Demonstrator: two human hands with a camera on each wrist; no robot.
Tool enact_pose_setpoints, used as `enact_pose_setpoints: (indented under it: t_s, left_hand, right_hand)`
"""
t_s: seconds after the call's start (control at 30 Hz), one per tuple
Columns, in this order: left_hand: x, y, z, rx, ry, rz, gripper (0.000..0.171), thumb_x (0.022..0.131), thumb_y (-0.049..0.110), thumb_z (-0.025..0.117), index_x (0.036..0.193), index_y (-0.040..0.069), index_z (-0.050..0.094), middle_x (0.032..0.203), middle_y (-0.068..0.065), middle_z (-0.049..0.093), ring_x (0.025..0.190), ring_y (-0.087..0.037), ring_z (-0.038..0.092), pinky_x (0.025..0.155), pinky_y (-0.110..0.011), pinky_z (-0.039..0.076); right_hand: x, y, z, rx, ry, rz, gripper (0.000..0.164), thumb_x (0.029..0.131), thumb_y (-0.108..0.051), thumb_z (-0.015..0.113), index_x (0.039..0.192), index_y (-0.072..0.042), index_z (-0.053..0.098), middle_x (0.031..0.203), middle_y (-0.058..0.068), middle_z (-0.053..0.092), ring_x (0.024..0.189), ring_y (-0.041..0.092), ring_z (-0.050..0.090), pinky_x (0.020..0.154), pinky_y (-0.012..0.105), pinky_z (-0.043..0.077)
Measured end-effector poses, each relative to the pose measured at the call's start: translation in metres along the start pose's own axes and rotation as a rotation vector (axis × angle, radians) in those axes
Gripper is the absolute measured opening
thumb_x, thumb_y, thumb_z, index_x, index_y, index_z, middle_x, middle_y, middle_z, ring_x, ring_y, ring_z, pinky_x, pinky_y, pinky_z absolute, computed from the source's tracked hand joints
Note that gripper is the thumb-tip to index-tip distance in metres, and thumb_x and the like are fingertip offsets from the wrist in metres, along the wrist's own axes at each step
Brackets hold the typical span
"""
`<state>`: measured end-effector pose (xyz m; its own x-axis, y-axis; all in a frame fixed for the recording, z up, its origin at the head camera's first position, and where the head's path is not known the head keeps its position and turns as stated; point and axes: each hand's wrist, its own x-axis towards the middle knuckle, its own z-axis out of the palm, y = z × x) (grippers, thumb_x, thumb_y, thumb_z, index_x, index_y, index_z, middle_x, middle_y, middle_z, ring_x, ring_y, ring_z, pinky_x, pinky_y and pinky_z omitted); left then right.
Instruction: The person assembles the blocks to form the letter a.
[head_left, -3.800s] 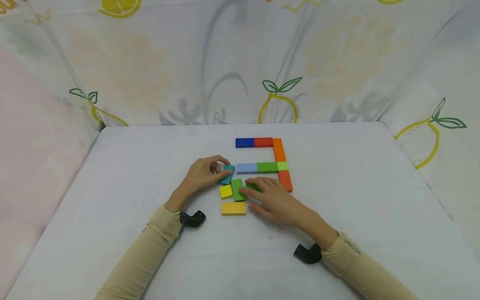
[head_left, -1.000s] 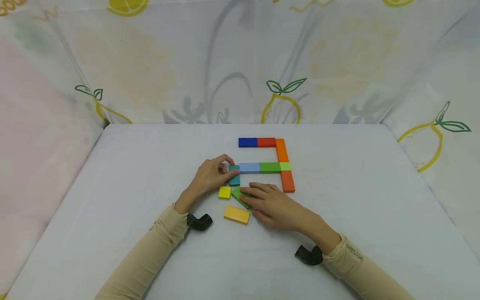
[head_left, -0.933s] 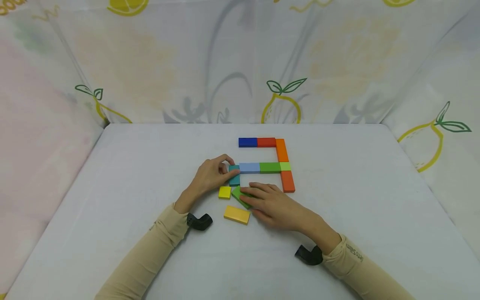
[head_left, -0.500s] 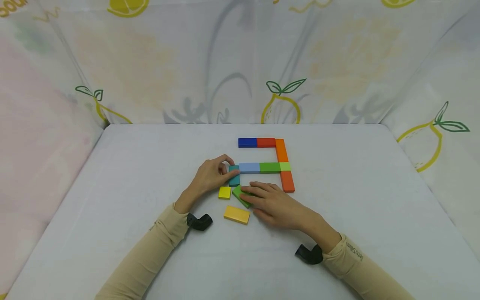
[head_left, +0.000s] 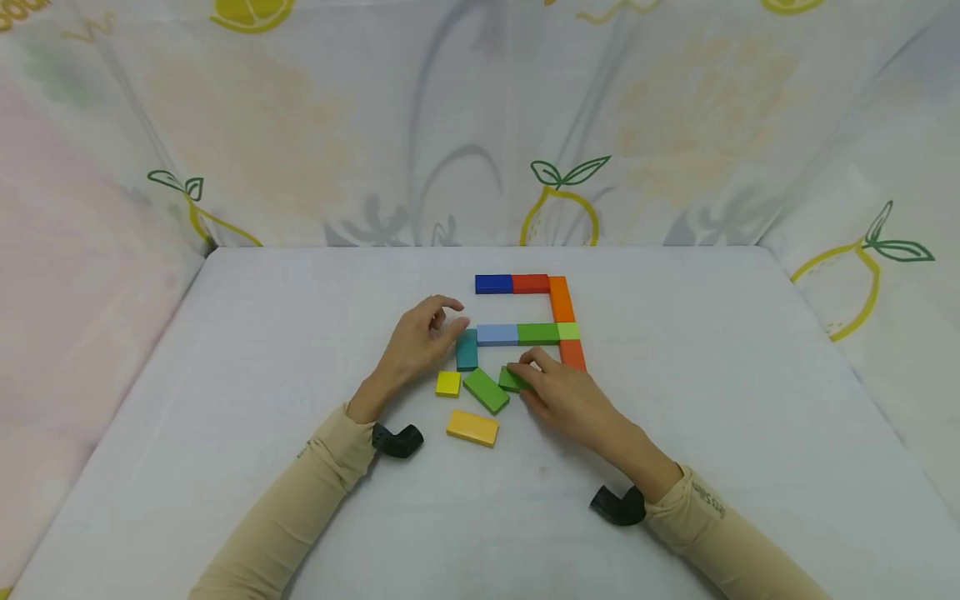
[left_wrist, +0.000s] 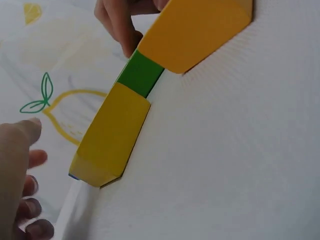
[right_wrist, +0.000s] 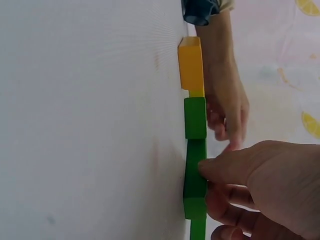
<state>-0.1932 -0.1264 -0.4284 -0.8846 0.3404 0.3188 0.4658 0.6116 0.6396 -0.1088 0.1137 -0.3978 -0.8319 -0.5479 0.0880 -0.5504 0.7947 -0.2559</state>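
My left hand [head_left: 420,337] hovers at the far left corner of a teal block [head_left: 467,350], thumb and forefinger apart and nothing between them. That teal block lies against the left end of a light blue block [head_left: 497,335]. With thumb and fingers my right hand [head_left: 573,400] pinches a green block [head_left: 512,380], partly covered by the fingertips; the right wrist view shows the thumb on this green block [right_wrist: 195,172]. A second green block [head_left: 486,390] lies slanted just left of it. Nearby are a small yellow block [head_left: 448,384] and a larger yellow-orange block [head_left: 472,427].
Behind the hands, blocks form an outline: dark blue [head_left: 493,284], red [head_left: 531,284], orange [head_left: 561,298], green [head_left: 537,334], light green [head_left: 568,331] and red-orange [head_left: 572,354]. A white cloth covers the table [head_left: 712,350]. Black curved pieces [head_left: 399,442] sit at both wrists.
My left hand has let go of the teal block, now set against the light blue one, and risen slightly. My right hand has drawn back from the slanted green block and pinched the other green block.
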Motion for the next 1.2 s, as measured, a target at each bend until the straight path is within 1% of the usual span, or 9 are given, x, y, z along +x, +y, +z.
enact_pose_setpoints:
  t_s: [0.07,0.13,0.2,0.27,0.4,0.53,0.67,0.83,1.2]
  left_hand:
    - [0.002,0.002,-0.003,-0.006,0.027,0.077,0.023,0.091,0.027,0.063,0.107,0.011,0.065,0.080,-0.004,0.048,0.070,-0.015,0.042,0.063,-0.025,0.033]
    - [0.003,0.006,-0.008,-0.023,-0.002,0.157,0.019,0.089,0.025,0.066,0.103,0.012,0.068,0.088,-0.005,0.051,0.073,-0.016,0.043,0.064,-0.025,0.035]
    - [0.002,0.012,-0.013,-0.059,-0.097,0.230,0.017,0.088,0.024,0.068,0.101,0.013,0.069,0.096,-0.003,0.054,0.074,-0.016,0.045,0.065,-0.024,0.037]
    - [0.001,0.021,-0.017,-0.092,-0.235,0.279,0.019,0.086,0.026,0.070,0.101,0.014,0.070,0.104,-0.001,0.056,0.074,-0.016,0.048,0.065,-0.024,0.040]
    - [-0.002,0.037,-0.020,-0.063,-0.503,0.327,0.029,0.084,0.034,0.071,0.107,0.016,0.068,0.110,0.006,0.060,0.070,-0.012,0.049,0.065,-0.021,0.041]
    - [-0.004,0.044,-0.016,0.047,-0.632,0.358,0.032,0.084,0.038,0.070,0.109,0.020,0.068,0.112,0.009,0.063,0.070,-0.007,0.049,0.069,-0.020,0.043]
    - [-0.005,0.045,-0.012,0.083,-0.676,0.333,0.030,0.084,0.036,0.070,0.109,0.021,0.070,0.109,0.009,0.067,0.077,-0.006,0.052,0.071,-0.020,0.044]
    - [-0.005,0.042,-0.012,0.081,-0.667,0.319,0.029,0.083,0.037,0.071,0.107,0.021,0.071,0.101,0.011,0.067,0.075,-0.005,0.051,0.069,-0.020,0.043]
    - [-0.004,0.037,-0.012,0.008,-0.671,0.329,0.027,0.082,0.034,0.073,0.103,0.018,0.070,0.096,0.008,0.065,0.068,-0.006,0.047,0.064,-0.019,0.042]
  right_hand:
    - [-0.001,0.000,0.000,0.001,-0.012,0.007,0.038,0.087,-0.016,0.068,0.124,-0.013,0.062,0.113,0.002,0.055,0.071,0.009,0.055,0.059,0.014,0.044]
    - [-0.002,0.001,0.000,0.002,-0.015,0.004,0.037,0.087,-0.016,0.068,0.123,-0.012,0.062,0.113,0.002,0.055,0.070,0.009,0.055,0.058,0.014,0.044]
    - [-0.004,0.003,-0.001,0.005,-0.012,-0.008,0.034,0.087,-0.015,0.067,0.121,-0.012,0.063,0.112,0.002,0.056,0.069,0.009,0.055,0.058,0.015,0.044]
    - [-0.007,0.005,-0.002,0.014,-0.008,-0.028,0.032,0.088,-0.013,0.066,0.120,-0.012,0.063,0.111,0.002,0.056,0.067,0.008,0.054,0.058,0.015,0.045]
    - [-0.012,0.009,-0.004,0.036,0.002,-0.072,0.029,0.087,-0.011,0.065,0.117,-0.013,0.062,0.108,0.000,0.056,0.061,0.005,0.049,0.055,0.014,0.042]
    - [-0.016,0.013,-0.007,0.047,0.013,-0.100,0.028,0.087,-0.010,0.065,0.114,-0.014,0.062,0.105,-0.002,0.056,0.060,0.004,0.048,0.053,0.014,0.042]
    - [-0.019,0.015,-0.007,0.054,0.006,-0.119,0.027,0.087,-0.009,0.064,0.113,-0.015,0.062,0.103,-0.003,0.056,0.063,0.004,0.051,0.056,0.014,0.044]
    - [-0.021,0.017,-0.008,0.088,-0.023,-0.145,0.029,0.088,-0.009,0.063,0.115,-0.017,0.061,0.103,-0.004,0.056,0.061,0.004,0.049,0.056,0.014,0.043]
    - [-0.021,0.018,-0.007,0.161,-0.071,-0.221,0.030,0.090,-0.010,0.063,0.118,-0.018,0.063,0.109,-0.006,0.056,0.086,0.007,0.059,0.078,0.022,0.052]
